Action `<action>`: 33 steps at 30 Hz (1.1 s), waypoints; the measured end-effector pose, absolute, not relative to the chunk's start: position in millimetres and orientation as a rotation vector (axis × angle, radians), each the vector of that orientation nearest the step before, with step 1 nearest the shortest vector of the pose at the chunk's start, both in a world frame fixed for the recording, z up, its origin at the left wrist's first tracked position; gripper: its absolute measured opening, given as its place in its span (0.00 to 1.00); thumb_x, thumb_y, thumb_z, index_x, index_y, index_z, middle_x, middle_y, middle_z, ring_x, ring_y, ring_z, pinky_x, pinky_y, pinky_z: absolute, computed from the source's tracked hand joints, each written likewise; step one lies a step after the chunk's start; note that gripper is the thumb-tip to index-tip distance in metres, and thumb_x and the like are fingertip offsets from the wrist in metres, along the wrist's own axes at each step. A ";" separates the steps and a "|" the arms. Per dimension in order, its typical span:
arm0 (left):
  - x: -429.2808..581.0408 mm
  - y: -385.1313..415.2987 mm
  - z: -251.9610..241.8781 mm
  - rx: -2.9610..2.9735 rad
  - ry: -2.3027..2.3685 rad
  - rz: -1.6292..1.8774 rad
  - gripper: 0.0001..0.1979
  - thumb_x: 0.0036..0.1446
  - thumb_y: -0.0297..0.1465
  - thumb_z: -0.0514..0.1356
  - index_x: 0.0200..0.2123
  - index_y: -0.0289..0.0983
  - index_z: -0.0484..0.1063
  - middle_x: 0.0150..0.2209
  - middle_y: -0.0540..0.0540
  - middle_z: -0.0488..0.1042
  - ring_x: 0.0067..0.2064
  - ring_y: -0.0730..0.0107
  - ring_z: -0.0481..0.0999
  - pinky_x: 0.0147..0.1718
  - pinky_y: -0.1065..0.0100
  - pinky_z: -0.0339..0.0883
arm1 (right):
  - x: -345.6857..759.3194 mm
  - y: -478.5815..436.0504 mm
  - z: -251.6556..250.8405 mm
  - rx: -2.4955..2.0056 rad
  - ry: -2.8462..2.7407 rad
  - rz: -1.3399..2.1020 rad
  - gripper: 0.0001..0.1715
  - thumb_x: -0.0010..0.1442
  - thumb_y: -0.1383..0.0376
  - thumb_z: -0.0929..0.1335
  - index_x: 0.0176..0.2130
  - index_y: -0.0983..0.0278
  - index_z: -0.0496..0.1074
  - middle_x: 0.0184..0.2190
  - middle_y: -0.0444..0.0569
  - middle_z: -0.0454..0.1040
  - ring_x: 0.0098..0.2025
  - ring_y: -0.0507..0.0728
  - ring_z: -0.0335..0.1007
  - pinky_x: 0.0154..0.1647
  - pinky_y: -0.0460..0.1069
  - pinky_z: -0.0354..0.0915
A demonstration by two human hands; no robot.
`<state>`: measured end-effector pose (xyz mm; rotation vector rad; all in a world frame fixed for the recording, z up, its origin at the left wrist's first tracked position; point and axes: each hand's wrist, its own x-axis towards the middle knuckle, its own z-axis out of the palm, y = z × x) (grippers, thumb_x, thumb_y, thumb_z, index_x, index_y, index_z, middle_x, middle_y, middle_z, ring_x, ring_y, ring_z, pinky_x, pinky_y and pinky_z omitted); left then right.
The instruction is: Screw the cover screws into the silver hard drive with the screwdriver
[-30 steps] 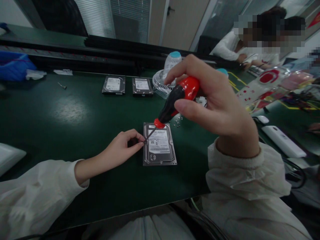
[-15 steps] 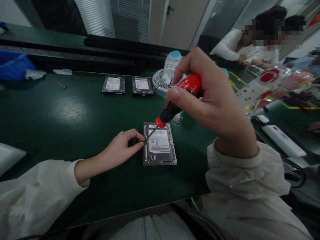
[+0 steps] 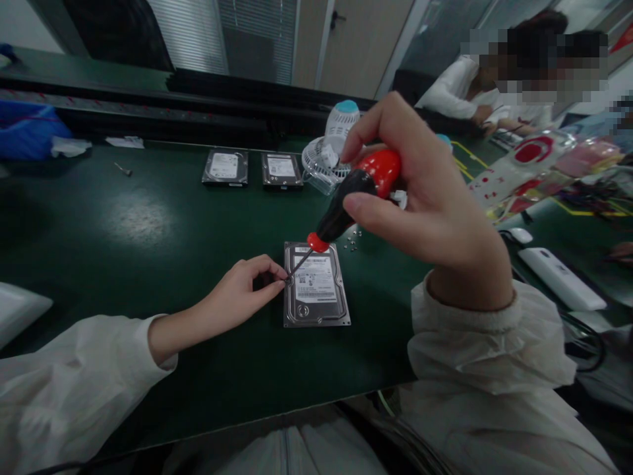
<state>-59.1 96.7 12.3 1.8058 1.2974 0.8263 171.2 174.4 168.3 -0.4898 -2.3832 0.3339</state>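
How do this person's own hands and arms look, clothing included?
The left hand and right hand are bare, with no gloves or rings visible. Both arms wear loose, off-white sleeves: the left sleeve ends in a plain band at the wrist, while the right sleeve looks gathered and bunched there. No markings show on either.

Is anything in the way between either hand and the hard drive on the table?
Nothing visible is. The left hand has its fingertips at the left edge of the hard drive, and the screwdriver in the right hand slants down to that same edge. Small metal pieces lie off its far-right corner.
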 end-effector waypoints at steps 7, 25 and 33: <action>-58.4 97.4 11.9 1.790 1.288 0.831 0.07 0.64 0.35 0.61 0.40 0.39 0.77 0.40 0.48 0.78 0.42 0.62 0.77 0.42 0.60 0.69 | 170.0 174.5 165.4 -0.528 -2.356 0.276 0.15 0.65 0.53 0.69 0.41 0.61 0.64 0.40 0.47 0.66 0.38 0.54 0.59 0.41 0.51 0.61; -58.6 97.7 11.3 1.795 1.285 0.842 0.08 0.64 0.37 0.61 0.40 0.39 0.77 0.40 0.48 0.78 0.41 0.62 0.77 0.42 0.60 0.70 | 173.4 172.1 170.6 -0.479 -2.438 0.392 0.18 0.60 0.61 0.70 0.47 0.61 0.62 0.47 0.50 0.65 0.35 0.53 0.58 0.38 0.52 0.57; -58.4 97.4 12.3 1.796 1.275 0.852 0.07 0.64 0.35 0.61 0.40 0.39 0.77 0.39 0.48 0.78 0.40 0.63 0.77 0.41 0.61 0.70 | 174.7 171.1 172.2 -0.545 -2.412 0.327 0.14 0.60 0.61 0.70 0.43 0.62 0.64 0.42 0.47 0.66 0.32 0.52 0.56 0.37 0.52 0.56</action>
